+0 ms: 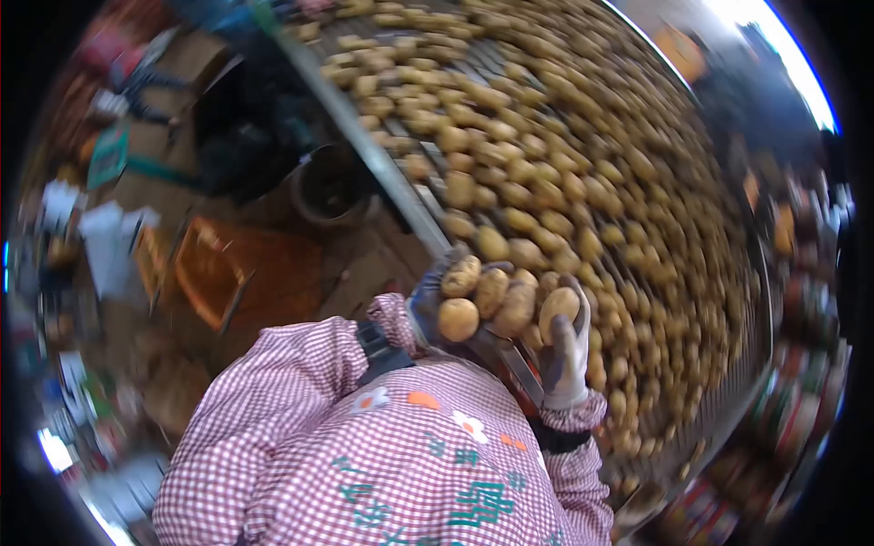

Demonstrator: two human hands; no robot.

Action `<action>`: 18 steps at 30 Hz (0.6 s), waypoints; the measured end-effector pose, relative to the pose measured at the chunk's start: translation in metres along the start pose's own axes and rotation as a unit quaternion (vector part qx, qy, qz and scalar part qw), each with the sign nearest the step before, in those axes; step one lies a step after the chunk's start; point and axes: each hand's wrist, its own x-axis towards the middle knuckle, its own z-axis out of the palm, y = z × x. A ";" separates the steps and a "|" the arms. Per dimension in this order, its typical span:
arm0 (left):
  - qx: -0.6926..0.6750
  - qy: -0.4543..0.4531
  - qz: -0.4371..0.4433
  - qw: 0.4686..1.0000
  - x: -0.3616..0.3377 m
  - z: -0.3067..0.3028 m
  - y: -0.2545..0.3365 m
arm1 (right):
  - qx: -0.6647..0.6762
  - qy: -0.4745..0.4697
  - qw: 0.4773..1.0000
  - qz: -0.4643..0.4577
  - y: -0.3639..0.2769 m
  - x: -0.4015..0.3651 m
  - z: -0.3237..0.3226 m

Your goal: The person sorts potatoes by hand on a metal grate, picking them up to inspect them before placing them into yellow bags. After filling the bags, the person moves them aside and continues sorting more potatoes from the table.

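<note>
Left hand (426,305), gloved: fingers cupped around several potatoes (492,291) | Right hand (571,355), gloved, nearer the single potato (557,311): fingers grasp it at their left, long axis slanting along them | Beyond fingertips, rightward: potato-strewn slatted bed (390,173)

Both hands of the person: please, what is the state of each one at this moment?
Left hand: holding several potatoes, its fingers partly hidden.
Right hand: closed on one potato, thumb against it.

Single head-worn camera, facing forward and down, fisheye-wide, close above the checked smock (364,446)
</note>
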 end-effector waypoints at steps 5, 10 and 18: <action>-0.227 0.163 -0.054 0.959 -0.057 -0.025 0.094 | -0.356 -0.191 0.903 -0.146 0.024 0.069 0.084; -0.108 0.169 0.175 0.964 -0.138 -0.033 0.166 | -0.411 -0.384 0.801 -0.204 0.047 0.101 0.215; -0.052 0.194 0.461 0.864 -0.314 -0.068 0.251 | -0.243 -0.642 0.677 -0.264 0.121 0.063 0.410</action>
